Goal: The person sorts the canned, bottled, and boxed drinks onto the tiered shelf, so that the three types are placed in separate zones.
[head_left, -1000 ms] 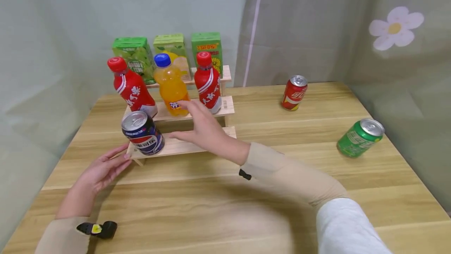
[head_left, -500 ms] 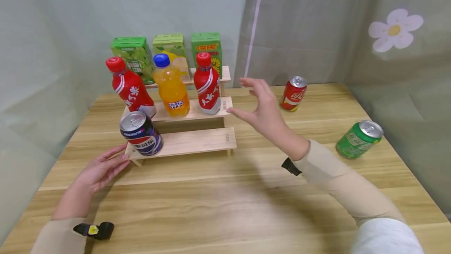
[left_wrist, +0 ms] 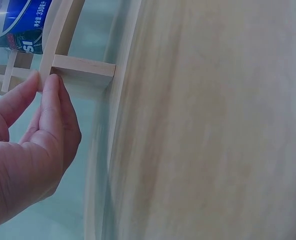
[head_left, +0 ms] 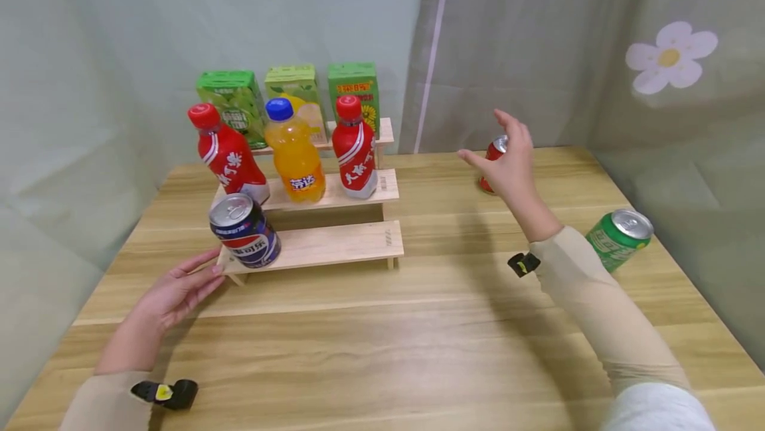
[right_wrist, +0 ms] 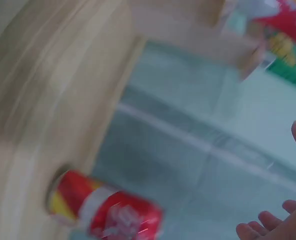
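My left hand (head_left: 179, 291) pinches the left end of the lowest step of a three-tier wooden display shelf (head_left: 340, 243); in the left wrist view, thumb and fingertips meet at the board's end beside a leg. Just above them, on that step, stands a dark blue cola can (head_left: 248, 235). My right hand (head_left: 512, 169) is in the air right of the shelf, thumb and fingers spread, holding nothing. Partly hidden behind it in the head view is a red cola can (head_left: 487, 184), which the right wrist view shows as a blurred red can (right_wrist: 113, 210), apart from the fingers.
A green soda can (head_left: 618, 238) stands on the table's right side, partly behind my right sleeve. The middle tier bears two red bottles (head_left: 356, 155) and an orange soda bottle (head_left: 297, 159). Juice boxes (head_left: 233, 102) line the top tier, with curtains (head_left: 508, 32) behind.
My right hand has left the front of the orange soda bottle and moved right, across to the red can. The left hand stays at the shelf's end.
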The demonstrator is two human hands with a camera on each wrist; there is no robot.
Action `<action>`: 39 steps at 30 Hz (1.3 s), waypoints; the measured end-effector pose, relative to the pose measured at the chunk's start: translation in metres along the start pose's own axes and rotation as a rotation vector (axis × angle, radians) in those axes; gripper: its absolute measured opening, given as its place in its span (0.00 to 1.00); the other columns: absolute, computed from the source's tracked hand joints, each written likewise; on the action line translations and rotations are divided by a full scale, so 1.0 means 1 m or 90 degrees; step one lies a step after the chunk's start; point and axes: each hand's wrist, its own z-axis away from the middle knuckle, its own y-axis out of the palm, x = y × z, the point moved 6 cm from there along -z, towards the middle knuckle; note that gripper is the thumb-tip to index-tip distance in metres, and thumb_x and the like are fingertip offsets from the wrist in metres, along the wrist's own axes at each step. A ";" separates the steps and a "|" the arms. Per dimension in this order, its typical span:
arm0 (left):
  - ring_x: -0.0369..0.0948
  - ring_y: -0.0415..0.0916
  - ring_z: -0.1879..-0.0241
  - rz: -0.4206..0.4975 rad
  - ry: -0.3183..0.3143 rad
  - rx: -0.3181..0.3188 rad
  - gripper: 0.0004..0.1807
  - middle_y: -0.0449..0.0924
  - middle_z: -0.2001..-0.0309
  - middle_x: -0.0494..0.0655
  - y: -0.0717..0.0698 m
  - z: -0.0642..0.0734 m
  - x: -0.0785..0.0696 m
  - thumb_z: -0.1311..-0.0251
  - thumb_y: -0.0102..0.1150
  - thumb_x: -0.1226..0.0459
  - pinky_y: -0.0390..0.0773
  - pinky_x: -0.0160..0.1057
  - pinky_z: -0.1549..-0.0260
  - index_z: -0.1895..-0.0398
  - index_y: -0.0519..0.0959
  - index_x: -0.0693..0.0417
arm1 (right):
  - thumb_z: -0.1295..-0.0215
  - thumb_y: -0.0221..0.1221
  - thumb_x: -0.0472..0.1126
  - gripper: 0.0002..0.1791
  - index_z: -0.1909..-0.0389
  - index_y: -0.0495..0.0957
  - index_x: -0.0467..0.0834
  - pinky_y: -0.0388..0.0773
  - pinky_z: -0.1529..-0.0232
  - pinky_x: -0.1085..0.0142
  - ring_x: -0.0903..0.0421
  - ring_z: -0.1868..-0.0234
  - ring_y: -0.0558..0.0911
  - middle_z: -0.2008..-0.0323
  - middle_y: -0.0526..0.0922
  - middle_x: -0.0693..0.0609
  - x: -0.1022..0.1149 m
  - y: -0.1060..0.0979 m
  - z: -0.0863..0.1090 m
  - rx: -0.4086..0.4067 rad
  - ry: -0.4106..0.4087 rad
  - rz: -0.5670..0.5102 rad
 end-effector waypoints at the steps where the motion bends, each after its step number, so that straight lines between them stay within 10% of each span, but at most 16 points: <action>1: 0.41 0.83 0.58 0.001 0.000 -0.001 0.21 0.82 0.58 0.46 0.000 0.000 0.000 0.34 0.44 0.79 0.83 0.33 0.53 0.56 0.85 0.51 | 0.50 0.72 0.43 0.46 0.31 0.60 0.41 0.65 0.31 0.53 0.47 0.34 0.62 0.34 0.64 0.43 -0.008 -0.001 -0.003 -0.004 0.018 0.003; 16: 0.40 0.82 0.57 -0.008 -0.004 -0.018 0.20 0.81 0.57 0.44 0.001 0.004 0.002 0.34 0.45 0.78 0.83 0.33 0.52 0.56 0.84 0.49 | 0.45 0.67 0.42 0.52 0.27 0.44 0.41 0.55 0.26 0.48 0.43 0.28 0.52 0.28 0.50 0.38 -0.100 -0.001 -0.018 0.039 0.216 -0.037; 39: 0.40 0.83 0.58 -0.004 -0.008 -0.032 0.20 0.81 0.58 0.45 -0.001 0.002 0.003 0.33 0.44 0.78 0.83 0.32 0.52 0.56 0.84 0.49 | 0.39 0.59 0.34 0.42 0.29 0.47 0.29 0.58 0.27 0.52 0.40 0.31 0.58 0.31 0.56 0.32 -0.125 0.002 -0.031 0.088 0.191 -0.123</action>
